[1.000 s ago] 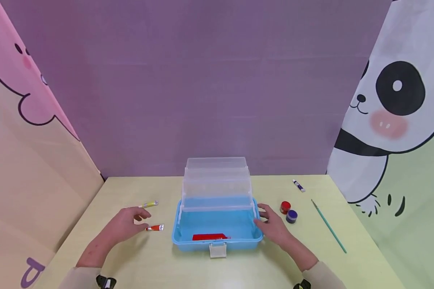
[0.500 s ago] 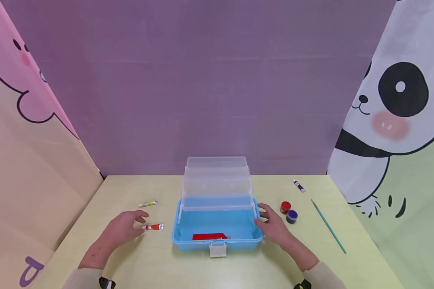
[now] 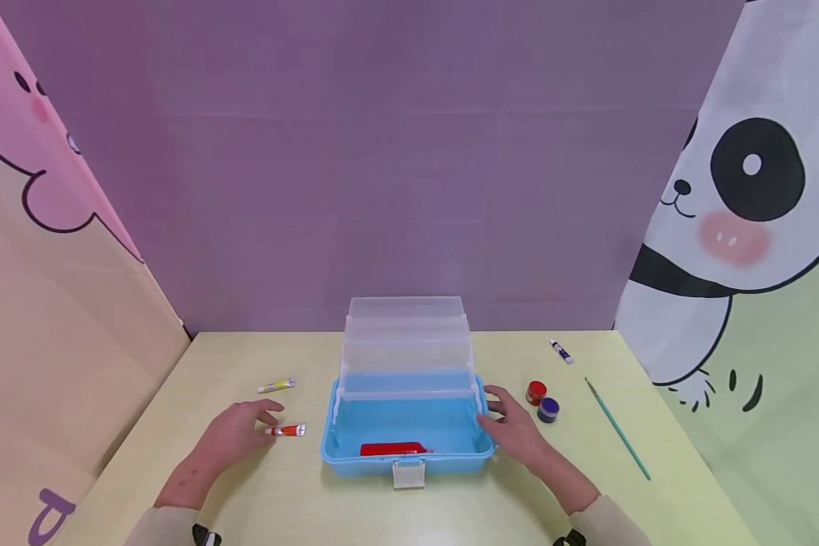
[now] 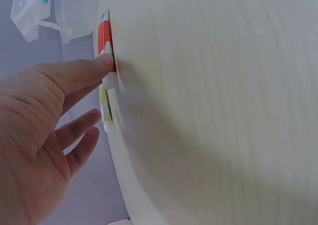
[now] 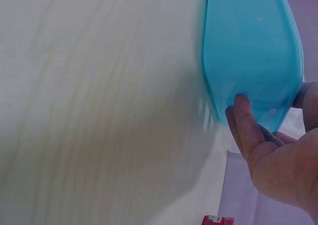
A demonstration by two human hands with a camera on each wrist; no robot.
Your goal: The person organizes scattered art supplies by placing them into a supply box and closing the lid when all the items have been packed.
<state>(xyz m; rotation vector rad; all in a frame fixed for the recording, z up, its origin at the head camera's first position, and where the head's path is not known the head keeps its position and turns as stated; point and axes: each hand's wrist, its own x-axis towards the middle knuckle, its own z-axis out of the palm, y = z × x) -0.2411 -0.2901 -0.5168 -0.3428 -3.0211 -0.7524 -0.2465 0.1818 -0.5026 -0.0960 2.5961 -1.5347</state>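
Note:
In the head view my left hand (image 3: 232, 434) is at the cap end of an orange-red paint tube (image 3: 290, 431) lying on the table. In the left wrist view its thumb tip overlaps the tube; the index finger is partly hidden behind the thumb. A yellow paint tube (image 3: 276, 385) lies just beyond. My right hand (image 3: 512, 428) grips the right end of a light-blue plastic box (image 3: 355, 459), thumb at the rim and fingers against the outer wall. The box's clear lid (image 3: 406, 334) stands raised. A red tube (image 3: 392, 449) lies inside.
Right of the box stand a red paint pot (image 3: 536, 391) and a purple paint pot (image 3: 548, 409). A teal paintbrush (image 3: 617, 428) and a dark-blue paint tube (image 3: 561, 351) lie farther right. A purple backdrop (image 3: 409, 167) rises behind the table.
My left hand has shifted slightly downward from near the yellow tube, to around the orange-red tube's cap end. My right hand keeps its place on the box.

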